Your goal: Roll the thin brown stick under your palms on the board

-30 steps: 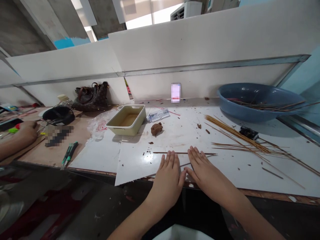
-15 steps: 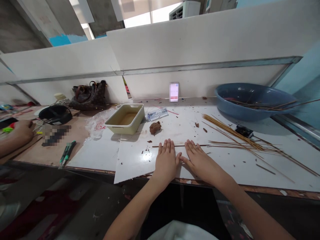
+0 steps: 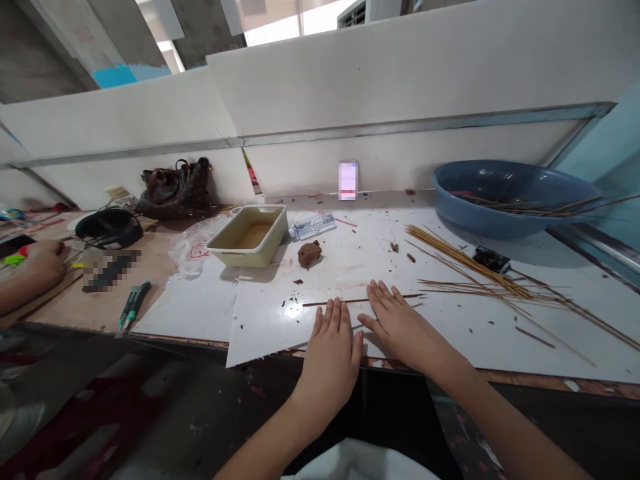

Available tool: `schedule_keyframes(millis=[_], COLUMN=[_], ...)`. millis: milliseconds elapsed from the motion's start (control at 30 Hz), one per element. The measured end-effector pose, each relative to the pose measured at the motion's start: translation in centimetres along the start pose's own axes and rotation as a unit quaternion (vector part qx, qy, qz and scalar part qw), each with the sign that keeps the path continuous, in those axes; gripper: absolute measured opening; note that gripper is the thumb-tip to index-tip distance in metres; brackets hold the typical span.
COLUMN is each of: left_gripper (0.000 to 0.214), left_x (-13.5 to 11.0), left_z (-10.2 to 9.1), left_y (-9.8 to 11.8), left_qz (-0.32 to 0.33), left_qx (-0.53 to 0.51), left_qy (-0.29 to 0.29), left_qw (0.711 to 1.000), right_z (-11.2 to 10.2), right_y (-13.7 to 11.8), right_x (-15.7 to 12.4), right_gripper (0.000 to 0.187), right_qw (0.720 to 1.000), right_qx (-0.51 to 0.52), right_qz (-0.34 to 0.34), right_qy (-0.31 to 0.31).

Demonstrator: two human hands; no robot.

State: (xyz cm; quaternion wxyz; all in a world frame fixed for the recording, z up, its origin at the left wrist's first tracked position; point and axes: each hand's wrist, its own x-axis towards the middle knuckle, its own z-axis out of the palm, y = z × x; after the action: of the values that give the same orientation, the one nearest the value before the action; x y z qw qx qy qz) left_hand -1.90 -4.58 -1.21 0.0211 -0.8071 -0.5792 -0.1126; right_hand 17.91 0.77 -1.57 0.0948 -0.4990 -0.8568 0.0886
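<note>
A thin dark-brown stick [image 3: 356, 301] lies crosswise on the white board in front of me. My left hand [image 3: 331, 347] is flat and palm down, its fingertips at the near side of the stick. Further right, my right hand [image 3: 395, 320] also lies flat with fingers stretched, covering part of the stick. Neither hand grips anything. Beyond the stick sits a lump of brown, clay-like paste [image 3: 309, 253], with dark crumbs scattered near it. On the right is a bundle of thin tan sticks [image 3: 465, 260], with more loose ones [image 3: 465, 287] beside it.
A cream tub [image 3: 249, 237] of brownish liquid stands back left. The blue basin [image 3: 510, 200] at back right holds dark sticks. A phone [image 3: 348, 180] leans against the partition. Pliers [image 3: 133, 307] and a handbag [image 3: 175, 190] lie left, near another person's hand [image 3: 45, 267].
My left hand has slid back toward me, so its fingers now lie at the stick's near side. The thumbs have moved apart. The stick is slightly more tilted and nearer on its left.
</note>
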Motion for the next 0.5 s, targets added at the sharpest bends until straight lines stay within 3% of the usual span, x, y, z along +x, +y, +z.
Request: schedule_keyframes(millis=[233,367,500], left_gripper=[0.060,0.055,0.052], left_x=[-1.4,-1.1,-0.4], left_z=[-2.1,-2.8,-2.3], left_y=[-2.5,-3.4,-3.5], left_qz=[-0.108,-0.113,-0.111], left_qx=[0.059,0.076,0.087], left_qy=[0.039,0.047,0.039], left_qw=[0.992,0.990,0.989], right_z=[1.1,0.7,0.7], right_y=[-0.1,0.0,0.4], right_x=[-0.4,-0.5,0.2], right_gripper=[0.088,0.089,0.088], right_qw=[1.000,1.000,1.000], right_qx=[0.011,0.016,0.007], right_qz=[0.021,0.014,0.019], right_qy=[0.006,-0.003,-0.002])
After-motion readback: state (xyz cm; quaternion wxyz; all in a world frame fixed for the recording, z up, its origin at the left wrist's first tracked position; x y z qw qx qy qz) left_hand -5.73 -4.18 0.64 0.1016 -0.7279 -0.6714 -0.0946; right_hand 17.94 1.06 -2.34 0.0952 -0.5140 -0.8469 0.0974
